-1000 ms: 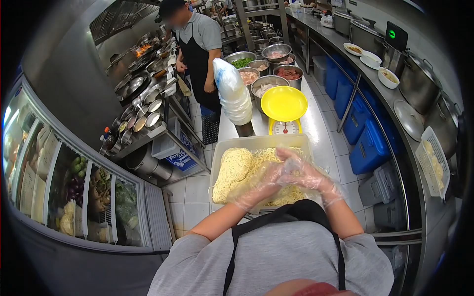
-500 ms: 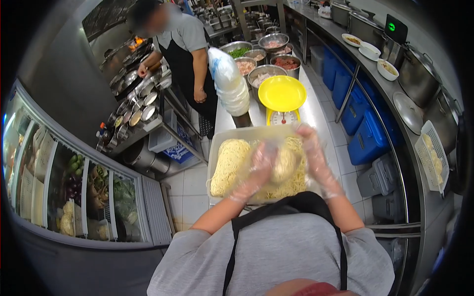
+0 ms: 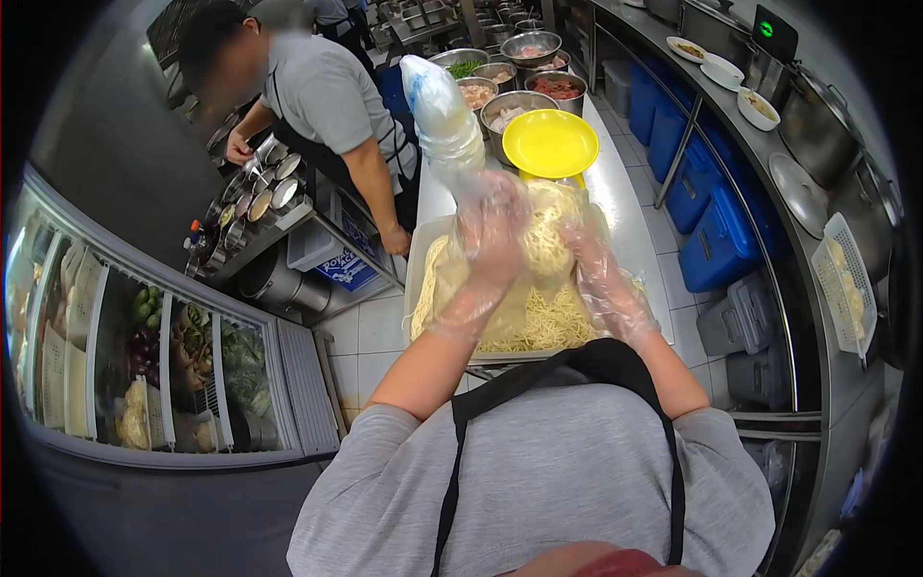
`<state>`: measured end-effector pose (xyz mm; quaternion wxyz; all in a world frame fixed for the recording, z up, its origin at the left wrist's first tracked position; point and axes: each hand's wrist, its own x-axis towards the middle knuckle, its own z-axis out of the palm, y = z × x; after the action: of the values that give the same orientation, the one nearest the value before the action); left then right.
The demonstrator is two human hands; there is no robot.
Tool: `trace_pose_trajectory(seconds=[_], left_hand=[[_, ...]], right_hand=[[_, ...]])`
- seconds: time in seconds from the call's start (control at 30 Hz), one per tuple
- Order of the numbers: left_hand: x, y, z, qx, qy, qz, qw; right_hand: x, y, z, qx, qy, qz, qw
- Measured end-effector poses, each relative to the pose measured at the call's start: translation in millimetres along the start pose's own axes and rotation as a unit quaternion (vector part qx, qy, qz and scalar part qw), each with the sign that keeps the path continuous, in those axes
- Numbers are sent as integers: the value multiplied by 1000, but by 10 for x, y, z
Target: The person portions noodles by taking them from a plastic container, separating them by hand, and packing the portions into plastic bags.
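Noodles [image 3: 556,219] are btwn L hand [image 3: 494,229] & R hand [image 3: 606,279].

A lit, glass-fronted refrigerator [image 3: 289,404] stands to the left of the left hand [image 3: 492,229], a steel counter [image 3: 749,154] runs along the wall [image 3: 819,60] above blue bins [image 3: 721,247] to the right of the right hand [image 3: 606,281], and light floor tiles [image 3: 378,332] flank the metal table [image 3: 612,192] stretching ahead of the 2.

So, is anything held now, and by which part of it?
A clear bag of noodles, by its sides, between left hand and right hand; finger grip unclear.
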<state>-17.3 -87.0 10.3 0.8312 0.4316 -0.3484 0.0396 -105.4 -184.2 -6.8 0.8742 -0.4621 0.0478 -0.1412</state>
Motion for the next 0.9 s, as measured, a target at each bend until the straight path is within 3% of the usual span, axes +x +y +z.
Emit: trace_pose_trajectory(seconds=[0.03,0.07,0.1,0.13,0.17,0.23,0.3,0.37,0.4,0.43,0.5,0.6,0.63,0.7,0.73,0.8,0.83,0.87,0.9], left_hand=[[15,-38,-53,88,43,2,995],[16,-62,-97,89,42,0,995],[34,-91,-120,207,-35,58,976],[45,-116,-118,319,-111,112,935],[30,-151,-72,318,-113,109,935],[-7,-176,33,291,-215,134,923],[-84,-202,71,267,-277,135,913],[-352,-385,37,359,-247,0,900],[-473,-506,-41,348,-255,-95,897],[-542,-600,-94,350,-253,-101,896],[-608,-708,-144,434,-292,-61,850],[-673,-666,-215,416,-340,-108,836],[-709,-706,-259,416,-341,-111,836],[-780,-776,-359,397,-298,-116,860],[-831,-743,-408,398,-298,-120,859],[-906,-606,-479,569,-393,119,712],[-893,-593,-425,570,-393,116,712],[-879,-596,-334,459,-332,4,824],[-871,-631,-297,398,-298,-57,866]], right_hand=[[43,29,-41,2,0,3,1000],[126,65,-123,-156,33,-185,970],[197,62,-175,-306,65,-364,877],[171,-82,-95,-307,67,-364,877],[99,-268,-3,-438,33,-383,813],[76,-337,9,-557,0,-387,735],[181,-217,-125,-507,-26,-438,742],[175,-100,-227,-491,-42,-431,756],[122,-37,-244,-402,-24,-353,844],[88,27,-272,-304,-5,-267,914],[58,101,-419,-311,1,-263,914],[31,154,-642,-202,-42,-141,968],[10,143,-710,-200,-41,-138,969],[-48,90,-785,-189,-2,6,982],[-66,150,-859,-186,-1,9,982],[-95,327,-973,-342,-83,53,934],[-112,365,-993,-341,-83,55,935],[-130,384,-1000,-346,-89,35,933],[-150,387,-985,-351,-94,15,932]])
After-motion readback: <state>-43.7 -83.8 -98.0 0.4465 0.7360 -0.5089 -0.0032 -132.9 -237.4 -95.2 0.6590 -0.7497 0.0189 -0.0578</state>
